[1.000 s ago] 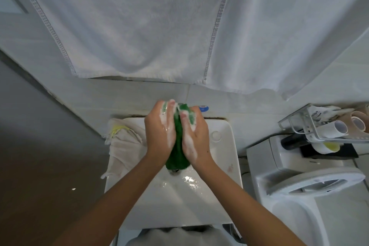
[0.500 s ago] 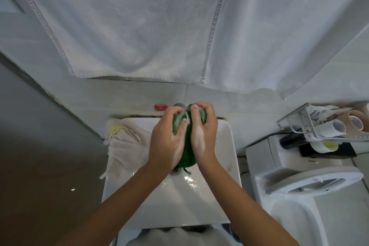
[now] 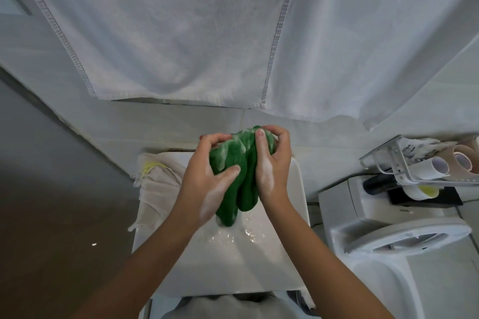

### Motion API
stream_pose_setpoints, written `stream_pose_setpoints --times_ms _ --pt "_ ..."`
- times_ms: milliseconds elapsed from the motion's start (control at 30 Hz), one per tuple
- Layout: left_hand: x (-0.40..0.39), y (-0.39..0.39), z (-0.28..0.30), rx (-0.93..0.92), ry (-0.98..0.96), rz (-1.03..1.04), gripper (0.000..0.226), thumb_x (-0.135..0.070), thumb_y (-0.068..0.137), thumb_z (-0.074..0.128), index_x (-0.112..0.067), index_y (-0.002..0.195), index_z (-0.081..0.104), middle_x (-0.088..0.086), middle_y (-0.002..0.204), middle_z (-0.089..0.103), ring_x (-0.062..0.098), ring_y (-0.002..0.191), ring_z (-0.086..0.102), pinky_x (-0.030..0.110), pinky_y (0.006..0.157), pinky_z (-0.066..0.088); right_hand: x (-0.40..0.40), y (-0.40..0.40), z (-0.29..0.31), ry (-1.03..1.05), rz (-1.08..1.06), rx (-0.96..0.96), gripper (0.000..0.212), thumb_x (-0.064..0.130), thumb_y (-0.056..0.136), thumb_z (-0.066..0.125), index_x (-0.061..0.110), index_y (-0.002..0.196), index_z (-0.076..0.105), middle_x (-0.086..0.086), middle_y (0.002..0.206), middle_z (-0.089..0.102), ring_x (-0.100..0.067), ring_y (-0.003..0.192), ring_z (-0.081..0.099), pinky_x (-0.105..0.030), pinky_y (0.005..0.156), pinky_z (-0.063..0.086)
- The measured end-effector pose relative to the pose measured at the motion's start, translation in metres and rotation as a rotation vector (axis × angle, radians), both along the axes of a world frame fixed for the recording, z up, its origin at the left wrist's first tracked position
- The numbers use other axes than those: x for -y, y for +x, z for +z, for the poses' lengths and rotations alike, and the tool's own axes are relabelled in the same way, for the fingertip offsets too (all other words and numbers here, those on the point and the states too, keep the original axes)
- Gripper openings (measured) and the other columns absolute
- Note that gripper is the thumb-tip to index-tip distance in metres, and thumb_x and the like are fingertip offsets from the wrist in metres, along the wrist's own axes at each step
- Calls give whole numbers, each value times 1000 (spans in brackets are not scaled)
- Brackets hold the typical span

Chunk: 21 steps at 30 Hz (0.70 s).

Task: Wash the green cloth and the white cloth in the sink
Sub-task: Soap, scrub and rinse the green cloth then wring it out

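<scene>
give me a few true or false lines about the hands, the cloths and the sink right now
1. Both hands grip the green cloth. True: the left hand and right hand each curl round it.
2. The green cloth lies flat in the sink. False: it is held bunched above the basin.
3. The white cloth is draped over the sink's left edge. True.
4. The hands are dry and clean. False: white suds show on both.
5. The white cloth is in the right hand. False: no hand touches it.
</scene>
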<state>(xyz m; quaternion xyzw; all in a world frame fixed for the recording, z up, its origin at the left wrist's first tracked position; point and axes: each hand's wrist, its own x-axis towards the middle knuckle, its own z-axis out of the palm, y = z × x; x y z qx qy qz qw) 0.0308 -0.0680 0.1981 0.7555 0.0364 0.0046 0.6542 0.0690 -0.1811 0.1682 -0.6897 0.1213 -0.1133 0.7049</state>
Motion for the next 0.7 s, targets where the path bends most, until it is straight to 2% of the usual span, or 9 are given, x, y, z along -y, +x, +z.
stream_pose_setpoints --times_ms 100,200,267,333,400,467,533,633,700 --pt "-8 1 -2 -21 13 -21 56 16 76 61 -20 118 55 -13 107 61 -10 94 59 6 77 46 6 -4 -4 -12 183 -74 13 17 96 58 23 106 52 3 99 61 4 88 62 -15 78 51" --pt "-9 4 -4 11 29 19 52 16 76 62 -24 110 61 -16 104 64 -9 96 60 7 79 47 8 -13 -14 -146 292 -116 20 21 94 62 23 112 56 1 108 62 -5 100 61 -23 86 50" --pt "-9 4 -6 54 52 15 51 15 76 63 -29 102 63 -16 103 65 -5 98 62 8 82 47 10 -17 -20 -304 229 -90 29 30 89 64 23 116 58 5 112 57 -2 104 54 -17 89 45" --pt "-10 5 -8 100 80 30 50 12 77 66 -34 98 64 -11 104 67 1 100 63 13 85 48 13 -21 -20 -383 166 -104 36 35 86 66 25 120 60 7 112 50 4 102 49 -9 83 42" --pt "-12 6 -11 107 62 49 46 7 79 67 -35 98 65 -8 104 68 4 99 64 16 86 49 15 -26 -17 -366 184 -98 31 28 89 67 26 120 62 5 107 54 5 93 51 -8 75 42" --pt "-12 7 -13 81 47 48 40 3 84 65 -33 102 66 -12 104 68 1 98 64 14 84 49 14 -29 -11 -274 299 -87 26 22 93 63 35 116 61 5 100 63 1 87 57 -10 72 43" --pt "-11 7 -15 53 50 20 33 0 87 62 -26 107 66 -13 104 67 -4 97 63 9 82 48 12 -31 -10 -199 428 -100 33 15 94 61 39 117 55 6 98 66 0 88 60 -10 73 47" --pt "-9 2 -18 30 71 -48 35 1 88 61 -23 113 64 -15 107 64 -11 99 59 5 82 44 9 -28 -22 -140 438 -138 45 3 91 62 20 131 55 1 104 67 -3 97 64 -14 81 50" --pt "-10 0 -20 -13 84 -119 40 -3 87 63 -24 122 60 -13 115 62 -9 106 56 7 87 45 8 -25 -27 -93 341 -142 43 -6 88 60 14 126 59 -7 101 69 -13 95 66 -23 81 53"
